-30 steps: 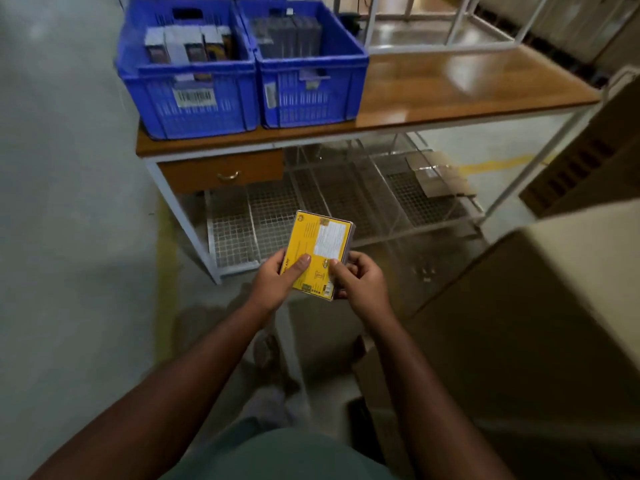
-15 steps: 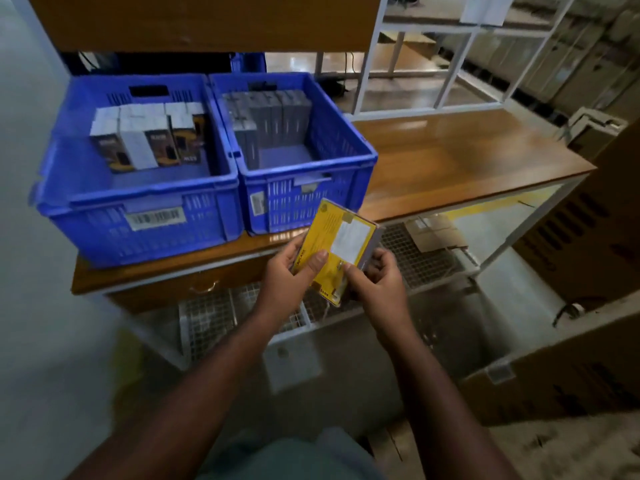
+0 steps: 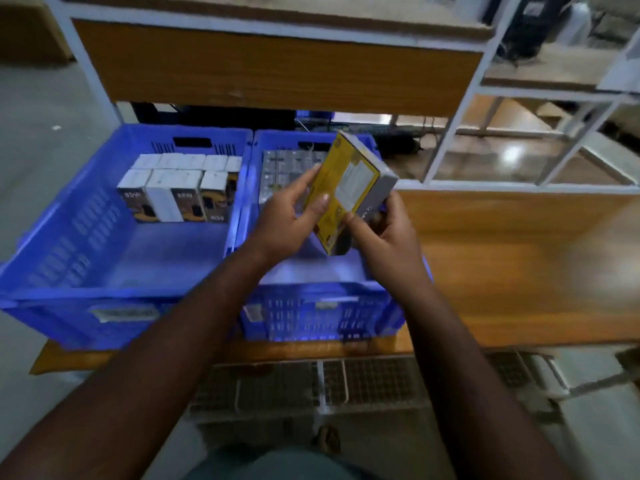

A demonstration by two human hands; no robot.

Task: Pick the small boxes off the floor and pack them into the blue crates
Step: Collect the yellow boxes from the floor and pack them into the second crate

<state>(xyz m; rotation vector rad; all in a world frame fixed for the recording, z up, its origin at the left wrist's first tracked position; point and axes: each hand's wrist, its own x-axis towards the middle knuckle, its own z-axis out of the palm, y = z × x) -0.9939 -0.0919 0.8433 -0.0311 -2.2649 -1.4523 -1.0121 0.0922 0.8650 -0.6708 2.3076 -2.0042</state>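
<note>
Both hands hold a yellow box [image 3: 349,188] with a white label and grey side, tilted over the right blue crate [image 3: 322,313]. My left hand [image 3: 291,220] grips its left edge, thumb on the yellow face. My right hand [image 3: 384,233] holds its lower right corner. Grey boxes [image 3: 287,164] stand in a row at the back of the right crate. The left blue crate [image 3: 69,258] holds several white-topped dark boxes [image 3: 180,188] at its back; its front half is bare.
Both crates sit on a wooden table [image 3: 519,271] with a white metal frame. A wooden shelf panel [image 3: 277,64] hangs above the crates. White frame bars [image 3: 446,147] rise at the right. A wire mesh shelf [image 3: 346,382] lies below the tabletop.
The view has moved up and closer to the table. Both hands have carried the yellow box from in front of the table edge to above the right crate.
</note>
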